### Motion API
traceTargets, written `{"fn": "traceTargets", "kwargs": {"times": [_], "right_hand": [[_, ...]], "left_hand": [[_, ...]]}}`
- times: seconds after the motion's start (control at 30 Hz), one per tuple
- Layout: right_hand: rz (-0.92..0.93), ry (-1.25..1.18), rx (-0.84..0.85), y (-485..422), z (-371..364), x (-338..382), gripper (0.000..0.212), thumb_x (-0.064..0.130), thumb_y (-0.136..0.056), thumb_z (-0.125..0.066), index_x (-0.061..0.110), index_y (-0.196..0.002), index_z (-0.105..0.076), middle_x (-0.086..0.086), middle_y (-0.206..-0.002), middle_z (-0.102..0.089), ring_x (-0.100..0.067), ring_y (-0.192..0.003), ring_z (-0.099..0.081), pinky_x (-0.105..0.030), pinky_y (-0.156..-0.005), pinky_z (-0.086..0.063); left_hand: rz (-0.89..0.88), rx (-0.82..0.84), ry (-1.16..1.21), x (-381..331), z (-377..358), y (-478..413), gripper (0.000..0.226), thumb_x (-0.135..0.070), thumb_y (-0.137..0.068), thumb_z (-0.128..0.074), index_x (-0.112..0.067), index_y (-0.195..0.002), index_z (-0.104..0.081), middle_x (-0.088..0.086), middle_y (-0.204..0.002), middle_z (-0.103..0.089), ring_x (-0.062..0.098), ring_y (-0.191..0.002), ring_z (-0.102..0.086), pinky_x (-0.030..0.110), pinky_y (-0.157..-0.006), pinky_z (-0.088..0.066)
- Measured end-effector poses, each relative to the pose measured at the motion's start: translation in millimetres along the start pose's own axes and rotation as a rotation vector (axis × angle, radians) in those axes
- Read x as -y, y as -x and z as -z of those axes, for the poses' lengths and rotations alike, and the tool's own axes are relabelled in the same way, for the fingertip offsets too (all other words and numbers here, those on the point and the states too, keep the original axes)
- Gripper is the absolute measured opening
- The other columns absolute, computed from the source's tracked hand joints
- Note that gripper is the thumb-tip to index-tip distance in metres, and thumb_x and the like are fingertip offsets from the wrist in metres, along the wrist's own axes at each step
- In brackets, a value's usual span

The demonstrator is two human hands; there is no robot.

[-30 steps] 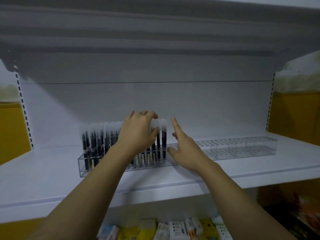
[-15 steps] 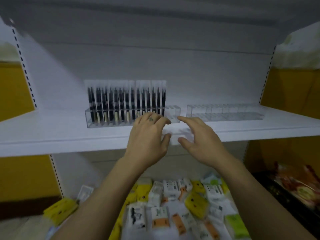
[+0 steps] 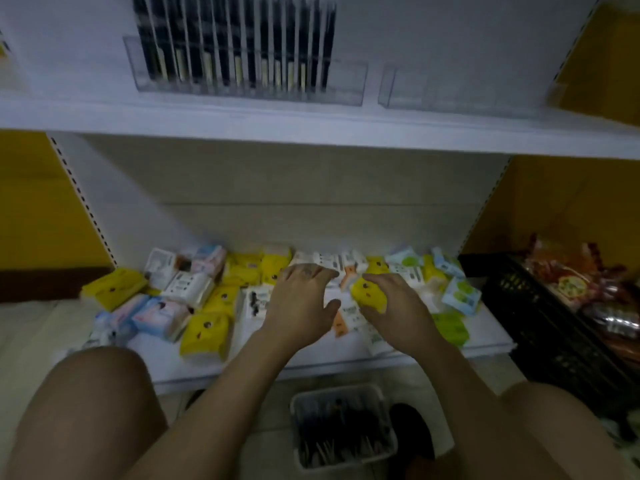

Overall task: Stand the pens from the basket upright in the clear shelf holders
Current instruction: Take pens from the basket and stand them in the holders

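Small packs (image 3: 207, 329) in yellow, white, blue and green lie jumbled on the low white shelf (image 3: 488, 337). A black crate (image 3: 547, 327) at the right holds red snack bags (image 3: 571, 282).

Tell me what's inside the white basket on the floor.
Dark pens lie heaped inside the basket. Blur hides their count, and they cover its bottom.

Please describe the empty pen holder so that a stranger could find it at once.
Look at the upper white shelf. Two clear plastic box-shaped holders stand side by side on it; take the right holder. Unlike the left holder, which is packed with upright black pens, it holds nothing.
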State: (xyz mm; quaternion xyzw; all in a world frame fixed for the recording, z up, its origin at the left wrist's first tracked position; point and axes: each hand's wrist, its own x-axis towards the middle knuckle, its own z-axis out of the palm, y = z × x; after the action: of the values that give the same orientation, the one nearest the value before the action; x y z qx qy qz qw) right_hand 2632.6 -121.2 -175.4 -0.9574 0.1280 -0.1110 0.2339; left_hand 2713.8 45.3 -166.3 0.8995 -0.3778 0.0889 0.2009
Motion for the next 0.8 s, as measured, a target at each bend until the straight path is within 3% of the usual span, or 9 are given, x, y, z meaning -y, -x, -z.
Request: {"fn": "traceTargets", "kwargs": {"times": [0.23,0.4,0.57,0.7,0.8], "right_hand": [[-0.168,-0.012,0.248,23.6,-55.2,-46.5,0.058,0.031,-0.091,-0.063,0.023,-0.144,-0.04,-0.003,-0.148,-0.036,-0.023,-0.134,-0.039,-0.035,-0.104,-0.04],[-0.271,-0.047,0.347,28.8,-84.2,-56.7,0.055,0.027,-0.092,-0.064,0.02,-0.142,-0.043,-0.008,-0.143,-0.041,-0.027,-0.124,-0.047,-0.029,-0.093,-0.04],[-0.327,-0.062,0.493,45.4,-120.1,-69.9,0.033,0.022,-0.091,-0.062,0.011,-0.122,-0.062,-0.009,-0.123,-0.061,-0.027,-0.113,-0.058,-0.028,-0.085,-0.044],[-0.372,-0.057,0.623,52.2,-139.6,-81.2,0.02,0.02,-0.096,-0.054,0.01,-0.113,-0.058,-0.005,-0.105,-0.061,-0.022,-0.095,-0.059,-0.034,-0.086,-0.047],[-0.402,-0.005,0.712,55.0,-153.1,-100.2,0.035,0.02,-0.099,-0.048,0.009,-0.132,-0.051,-0.008,-0.13,-0.055,-0.026,-0.115,-0.053,-0.022,-0.083,-0.034]], "left_hand": [[0.124,0.326,0.084,22.6,-71.4,30.4,0.055,-0.045,-0.092,-0.056,-0.025,-0.141,-0.043,0.001,-0.144,-0.046,0.023,-0.134,-0.039,0.037,-0.111,-0.027],[0.22,0.454,0.224,27.4,-107.2,46.3,0.051,-0.038,-0.092,-0.059,-0.022,-0.138,-0.046,0.004,-0.139,-0.05,0.025,-0.127,-0.046,0.037,-0.102,-0.041],[0.345,0.613,0.376,30.9,-146.4,68.2,0.034,-0.029,-0.088,-0.064,-0.019,-0.121,-0.062,0.005,-0.121,-0.063,0.025,-0.111,-0.059,0.032,-0.092,-0.049],[0.476,0.688,0.401,41.4,-177.5,85.0,0.037,-0.029,-0.091,-0.059,-0.015,-0.126,-0.059,0.005,-0.125,-0.061,0.023,-0.116,-0.056,0.026,-0.094,-0.042],[0.472,0.81,0.384,49.8,-198.5,87.7,0.017,-0.025,-0.093,-0.056,-0.015,-0.106,-0.062,0.012,-0.113,-0.064,0.025,-0.099,-0.06,0.032,-0.086,-0.05]]}}
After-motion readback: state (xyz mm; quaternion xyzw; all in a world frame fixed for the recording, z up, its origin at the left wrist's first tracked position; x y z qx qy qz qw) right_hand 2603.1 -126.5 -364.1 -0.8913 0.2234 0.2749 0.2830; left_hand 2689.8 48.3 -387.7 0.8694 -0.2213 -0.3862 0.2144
